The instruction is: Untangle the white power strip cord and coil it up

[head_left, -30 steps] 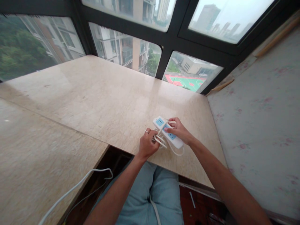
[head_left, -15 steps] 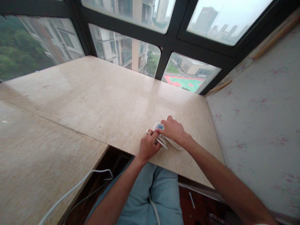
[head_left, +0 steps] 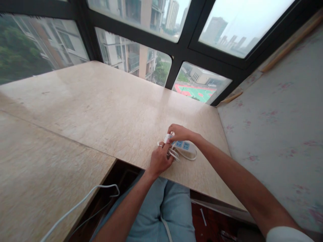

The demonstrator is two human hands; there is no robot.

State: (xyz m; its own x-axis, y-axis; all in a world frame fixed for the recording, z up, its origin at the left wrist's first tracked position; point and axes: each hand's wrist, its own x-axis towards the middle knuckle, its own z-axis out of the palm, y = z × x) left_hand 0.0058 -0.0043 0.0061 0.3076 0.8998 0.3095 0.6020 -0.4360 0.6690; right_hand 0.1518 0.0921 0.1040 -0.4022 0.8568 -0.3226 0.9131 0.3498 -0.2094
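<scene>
A white power strip [head_left: 185, 146] with blue sockets lies on the beige marble sill [head_left: 106, 107] near its front edge. Loops of its white cord [head_left: 176, 155] bunch beside it. My left hand [head_left: 160, 158], with a ring on one finger, is closed around the bunched cord at the strip's left end. My right hand [head_left: 179, 131] curls over the strip's far left end, its fingers pinching the cord there. Both hands touch the strip and cord together.
A second marble slab [head_left: 37, 174] lies at the left, with a white cable [head_left: 83, 200] trailing off its edge into the dark gap. A floral-papered wall [head_left: 272, 127] stands at the right. Dark-framed windows [head_left: 181, 50] close the back. My jeans-clad legs [head_left: 161, 215] are below.
The power strip has turned from slanting to lying nearly sideways. My right hand went from covering the strip to pinching at its left end, uncovering the sockets. The left hand stays on the cord.
</scene>
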